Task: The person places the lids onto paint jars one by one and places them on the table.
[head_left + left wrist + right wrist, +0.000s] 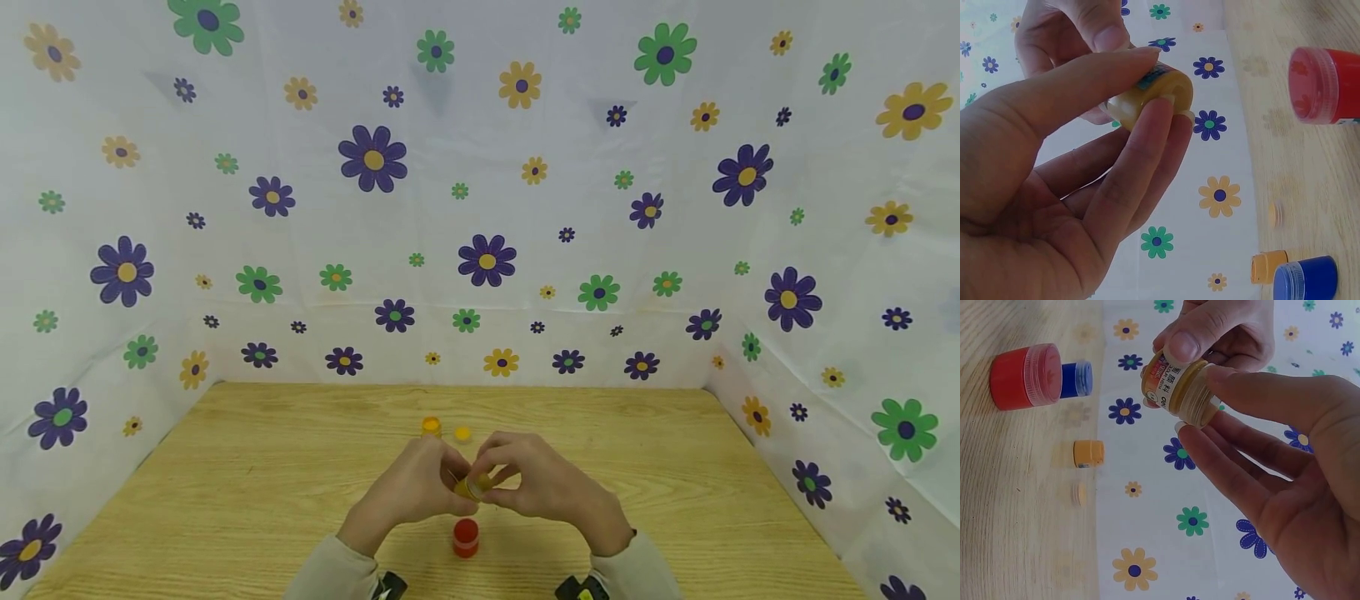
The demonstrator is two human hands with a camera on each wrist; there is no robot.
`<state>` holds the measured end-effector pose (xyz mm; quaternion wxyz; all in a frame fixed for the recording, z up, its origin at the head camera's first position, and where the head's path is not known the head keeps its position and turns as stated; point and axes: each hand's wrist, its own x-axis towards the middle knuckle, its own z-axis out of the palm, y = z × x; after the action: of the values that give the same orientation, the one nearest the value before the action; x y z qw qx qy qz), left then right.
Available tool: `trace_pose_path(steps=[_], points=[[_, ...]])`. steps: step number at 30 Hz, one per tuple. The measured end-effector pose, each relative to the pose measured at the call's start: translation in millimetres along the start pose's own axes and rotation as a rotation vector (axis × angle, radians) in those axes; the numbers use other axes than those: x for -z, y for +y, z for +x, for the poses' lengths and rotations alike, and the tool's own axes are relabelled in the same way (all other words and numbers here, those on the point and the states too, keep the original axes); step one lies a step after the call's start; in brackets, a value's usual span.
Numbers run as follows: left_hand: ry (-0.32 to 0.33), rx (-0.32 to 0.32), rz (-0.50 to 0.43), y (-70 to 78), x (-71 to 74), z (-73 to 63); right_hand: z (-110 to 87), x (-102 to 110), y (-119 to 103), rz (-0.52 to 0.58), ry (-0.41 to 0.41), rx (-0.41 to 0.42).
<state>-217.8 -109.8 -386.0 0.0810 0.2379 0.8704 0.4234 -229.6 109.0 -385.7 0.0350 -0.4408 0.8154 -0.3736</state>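
Note:
A small mustard-yellow paint jar (1169,381) with a printed label is held tilted in the air between both hands. My left hand (420,479) grips the jar's body near its base, thumb on one side and fingertips on the other. On its clear ridged lid (1197,400), the thumb and fingers of my right hand (536,475) pinch the rim. Below the hands a red paint jar (466,538) with a clear lid stands on the table.
Farther back on the wooden table (300,442) stands a lidless orange jar (431,426), with a yellow lid (462,433) lying beside it. A blue jar (1305,279) shows in both wrist views. Flower-printed white sheets (315,233) enclose the back and sides.

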Motion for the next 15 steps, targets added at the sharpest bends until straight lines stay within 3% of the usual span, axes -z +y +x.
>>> trace_pose_path(steps=[15], points=[[0.008, -0.003, 0.007, 1.5, -2.2, -0.1, 2.0, -1.7, 0.6, -0.004, 0.013, -0.09]])
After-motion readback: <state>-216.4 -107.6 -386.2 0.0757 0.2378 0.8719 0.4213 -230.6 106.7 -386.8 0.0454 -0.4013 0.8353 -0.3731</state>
